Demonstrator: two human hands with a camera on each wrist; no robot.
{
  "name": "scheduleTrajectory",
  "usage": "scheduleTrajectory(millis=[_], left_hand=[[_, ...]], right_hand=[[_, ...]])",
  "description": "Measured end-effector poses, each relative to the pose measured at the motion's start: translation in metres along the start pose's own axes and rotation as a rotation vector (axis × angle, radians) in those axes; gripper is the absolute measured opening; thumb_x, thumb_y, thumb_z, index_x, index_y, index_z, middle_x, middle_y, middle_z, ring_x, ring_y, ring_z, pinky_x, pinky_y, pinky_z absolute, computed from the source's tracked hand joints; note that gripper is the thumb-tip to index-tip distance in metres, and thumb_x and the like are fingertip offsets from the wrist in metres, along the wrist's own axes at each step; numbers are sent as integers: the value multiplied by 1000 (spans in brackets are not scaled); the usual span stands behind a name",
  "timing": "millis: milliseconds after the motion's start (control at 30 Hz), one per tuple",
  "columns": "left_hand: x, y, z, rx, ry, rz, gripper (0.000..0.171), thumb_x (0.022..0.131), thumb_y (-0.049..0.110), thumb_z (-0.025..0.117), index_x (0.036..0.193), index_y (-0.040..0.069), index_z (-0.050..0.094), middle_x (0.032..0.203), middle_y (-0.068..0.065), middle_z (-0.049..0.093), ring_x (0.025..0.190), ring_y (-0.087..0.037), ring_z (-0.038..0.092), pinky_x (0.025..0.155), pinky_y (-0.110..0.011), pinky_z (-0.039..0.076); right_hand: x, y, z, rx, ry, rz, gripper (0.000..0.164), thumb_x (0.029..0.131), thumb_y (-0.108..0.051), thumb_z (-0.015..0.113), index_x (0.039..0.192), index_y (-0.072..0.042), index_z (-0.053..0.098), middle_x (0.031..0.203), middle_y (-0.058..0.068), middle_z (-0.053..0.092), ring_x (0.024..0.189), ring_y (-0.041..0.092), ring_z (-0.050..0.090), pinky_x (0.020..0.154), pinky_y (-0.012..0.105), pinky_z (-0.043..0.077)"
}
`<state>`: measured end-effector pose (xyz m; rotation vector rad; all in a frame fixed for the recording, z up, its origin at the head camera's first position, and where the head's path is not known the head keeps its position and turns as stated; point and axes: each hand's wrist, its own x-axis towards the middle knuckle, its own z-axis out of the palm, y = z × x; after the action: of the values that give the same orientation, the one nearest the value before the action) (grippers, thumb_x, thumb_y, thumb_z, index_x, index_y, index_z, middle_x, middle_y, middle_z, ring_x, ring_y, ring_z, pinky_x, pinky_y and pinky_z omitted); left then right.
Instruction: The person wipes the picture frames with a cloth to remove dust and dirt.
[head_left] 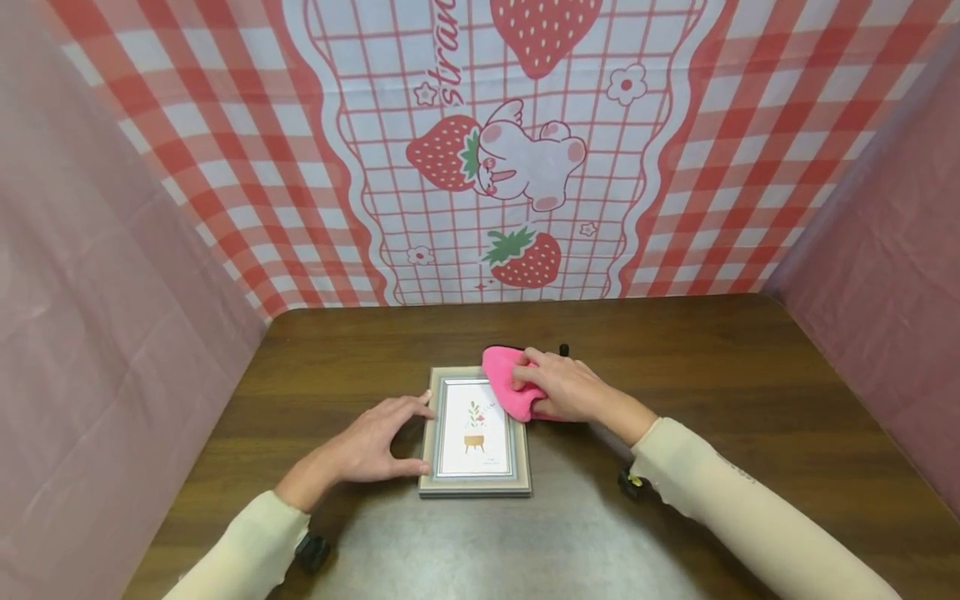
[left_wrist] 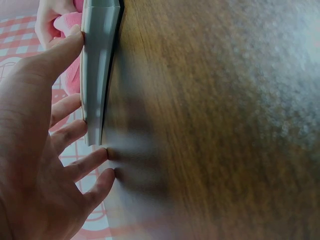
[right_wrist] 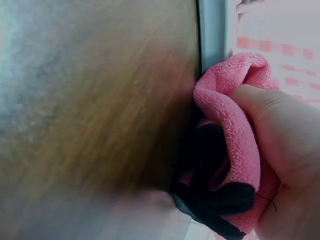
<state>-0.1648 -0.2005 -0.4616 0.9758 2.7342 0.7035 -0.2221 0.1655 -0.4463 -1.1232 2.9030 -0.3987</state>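
A picture frame [head_left: 474, 486] lies flat on the wooden table, with a potted-plant print inside its pale border. My left hand [head_left: 375, 442] touches the frame's left side, its thumb near the lower part and the fingers spread farther up; in the left wrist view the fingers [left_wrist: 67, 135] are fairly straight along the frame's edge [left_wrist: 97, 65]. My right hand [head_left: 566, 387] grips a pink cloth [head_left: 501, 379] at the frame's upper right corner. The right wrist view shows the cloth [right_wrist: 240, 135] bunched in the hand, with a black trim along its edge.
The brown wooden table [head_left: 675, 350] reaches back to a red-and-white checked curtain [head_left: 300, 208] printed with strawberries. Pink fabric walls [head_left: 127, 333] stand on both sides. A small black object [head_left: 564, 350] shows just behind the right hand.
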Motion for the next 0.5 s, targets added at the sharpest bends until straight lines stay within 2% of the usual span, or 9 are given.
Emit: scheduleTrajectory(millis=[333,500], left_hand=[[2,2,-1,-11,-15,-15,70,94,48,90,148,14,63,177,-19,50,158,-46,54,127,-71,44],[1,1,0,0,-1,5,69,93,47,91,146,13,64,175,-21,52,156,-46,56,126,-71,45]], right_hand=[[-3,4,-5,-11,73,-60,30,90,-22,96,110,-24,74,127,7,72,103,24,72,72,37,57],[-5,9,-15,56,161,2,33,89,-17,96,115,-20,76,124,7,72,92,22,70,74,37,57]])
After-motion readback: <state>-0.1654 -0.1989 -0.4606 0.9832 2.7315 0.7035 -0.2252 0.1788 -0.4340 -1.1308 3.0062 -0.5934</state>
